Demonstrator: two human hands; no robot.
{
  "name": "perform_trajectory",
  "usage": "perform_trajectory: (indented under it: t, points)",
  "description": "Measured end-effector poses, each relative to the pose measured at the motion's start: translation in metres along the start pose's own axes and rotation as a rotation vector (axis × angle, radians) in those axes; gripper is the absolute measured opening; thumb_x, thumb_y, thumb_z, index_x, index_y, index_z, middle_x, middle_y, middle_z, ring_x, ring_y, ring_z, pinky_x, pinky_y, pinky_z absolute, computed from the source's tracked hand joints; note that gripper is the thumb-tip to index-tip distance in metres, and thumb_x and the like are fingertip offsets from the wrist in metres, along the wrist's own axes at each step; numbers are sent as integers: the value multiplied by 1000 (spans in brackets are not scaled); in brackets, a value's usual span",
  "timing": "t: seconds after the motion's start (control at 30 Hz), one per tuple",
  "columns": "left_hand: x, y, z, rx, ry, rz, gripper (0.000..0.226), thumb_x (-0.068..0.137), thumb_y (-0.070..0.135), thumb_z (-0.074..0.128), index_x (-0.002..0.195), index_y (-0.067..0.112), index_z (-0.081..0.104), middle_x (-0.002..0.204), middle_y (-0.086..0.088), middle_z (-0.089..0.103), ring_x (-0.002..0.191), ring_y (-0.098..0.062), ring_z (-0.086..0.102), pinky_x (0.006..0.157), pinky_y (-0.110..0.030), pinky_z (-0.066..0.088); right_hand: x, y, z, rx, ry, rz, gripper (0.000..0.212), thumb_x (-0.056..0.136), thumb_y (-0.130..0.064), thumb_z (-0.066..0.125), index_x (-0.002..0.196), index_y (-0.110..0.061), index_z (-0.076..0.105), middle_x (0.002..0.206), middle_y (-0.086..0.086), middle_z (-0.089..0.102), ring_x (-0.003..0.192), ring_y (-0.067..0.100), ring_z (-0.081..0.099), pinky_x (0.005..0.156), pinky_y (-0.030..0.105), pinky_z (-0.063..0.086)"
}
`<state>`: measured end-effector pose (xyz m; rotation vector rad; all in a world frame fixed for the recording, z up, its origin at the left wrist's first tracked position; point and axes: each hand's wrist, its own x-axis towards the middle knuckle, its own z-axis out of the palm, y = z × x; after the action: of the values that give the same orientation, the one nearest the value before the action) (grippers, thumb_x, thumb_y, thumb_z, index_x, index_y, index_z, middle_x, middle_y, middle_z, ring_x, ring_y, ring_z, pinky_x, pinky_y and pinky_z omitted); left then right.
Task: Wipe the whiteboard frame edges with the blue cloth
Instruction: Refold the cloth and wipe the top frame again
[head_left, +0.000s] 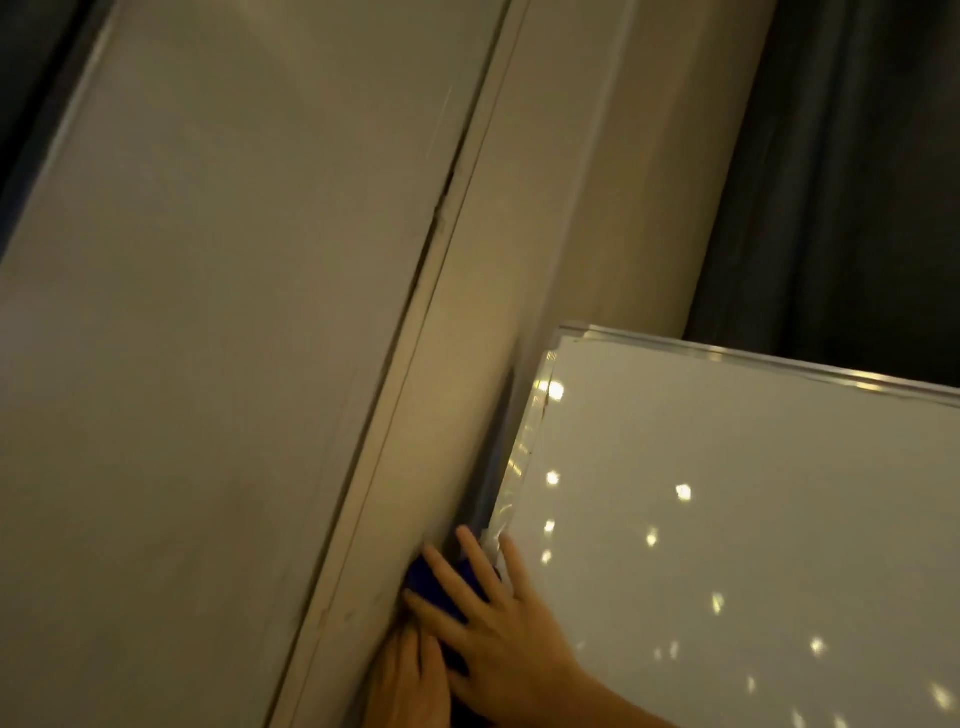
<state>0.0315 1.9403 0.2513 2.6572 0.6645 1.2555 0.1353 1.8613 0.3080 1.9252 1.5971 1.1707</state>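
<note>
The whiteboard (753, 519) fills the lower right, tilted, with a shiny metal frame. Its left frame edge (511, 467) runs down beside a cream wall. The blue cloth (423, 577) lies against the lower part of that left edge, mostly covered by fingers. My right hand (498, 629) comes in from the lower right and presses flat on the cloth with its fingers spread. My left hand (413, 686) is just below it at the bottom border, against the wall and the frame. It is partly cut off, and what it holds is hidden.
A cream wall panel (234, 312) with a vertical trim strip (441, 291) takes up the left and centre. A dark curtain (841, 182) hangs behind the board at the upper right. Light spots reflect on the board's surface.
</note>
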Motion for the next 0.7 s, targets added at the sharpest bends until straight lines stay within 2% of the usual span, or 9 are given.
perform_trajectory:
  t: [0.1,0.17,0.23,0.37,0.43,0.53,0.57,0.63,0.7]
  points:
    - [6,-2,14,67,32,-13,49,95,8,32,77,-6,75,75,-19,75,61,-29,73,46,-38,58,21,43,-14,-159,37,209,66,95,-60,30,152,-27,26,164,8,7,148,41,-11,112,70,-2]
    - [9,5,15,89,-30,-10,24,85,7,55,91,-6,74,90,-21,75,76,-32,74,60,-42,62,32,80,-30,-172,61,505,71,97,-60,28,156,-24,9,164,12,-4,145,41,-20,112,66,-12]
    - [14,13,10,37,-179,-51,60,60,23,84,110,-4,68,110,-21,71,96,-35,70,78,-47,59,28,85,-28,-89,131,650,77,96,-61,30,155,-21,0,162,15,-10,146,42,-19,112,63,-16]
    - [11,17,25,-34,-141,-79,32,72,15,54,85,-3,76,85,-18,76,72,-27,74,58,-41,60,-4,30,0,35,-16,222,86,87,-69,40,155,-23,15,162,12,17,149,37,-4,115,60,-8]
    - [20,26,24,-173,-506,-7,46,89,17,43,122,-13,55,130,-24,59,112,-19,64,86,-38,56,0,38,-1,-28,-25,173,84,88,-69,39,154,-21,20,162,10,20,150,35,-4,116,59,-7]
    - [55,28,22,-378,-396,-320,87,88,63,43,151,13,10,159,-8,19,143,-20,26,116,-37,26,27,75,-23,-63,95,392,83,92,-68,29,155,-16,15,165,7,1,149,33,-11,117,59,-5]
    - [62,35,8,-312,-700,-304,101,74,77,49,149,19,17,156,-5,27,141,-20,30,116,-38,26,34,81,-32,-26,78,461,83,92,-69,23,155,-17,7,164,6,-6,148,33,-16,117,59,-6]
    - [52,29,22,28,-736,-223,111,61,87,47,149,26,19,156,-5,28,140,-25,30,116,-38,23,37,71,-32,36,74,404,81,93,-70,22,155,-21,8,164,8,-4,148,34,-16,117,61,-5]
    - [64,38,20,465,-844,-263,81,76,83,23,147,45,18,159,-20,-7,144,-43,-4,118,-42,-2,29,48,-18,60,-15,185,72,96,-64,26,154,-23,22,164,9,14,149,34,-8,116,60,-2]
